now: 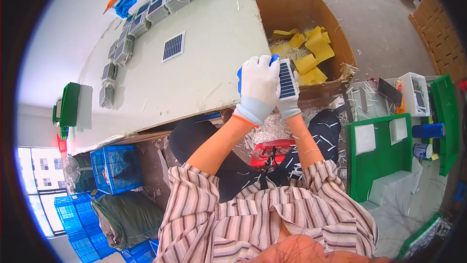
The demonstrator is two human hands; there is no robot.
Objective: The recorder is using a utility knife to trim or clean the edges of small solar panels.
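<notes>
Both my hands wear white knit gloves and meet at the table's near right edge. My right hand [290,103] is closed on a small solar panel [287,81] with dark cells and a light frame, supporting it from below and the right side. My left hand [259,85] is curled into a fist against the panel's left edge, its back toward me. Blue patches of its glove show at the sides; whatever its fingers hold is hidden. Another solar panel [173,46] lies alone on the white table [204,68].
Stacks of panels [125,49] line the table's far left side. A cardboard box [340,29] with yellow pieces [318,46] and white strips stands beyond my hands. A green crate [360,175] is at right, blue crates [80,214] at lower left. White strips litter my lap.
</notes>
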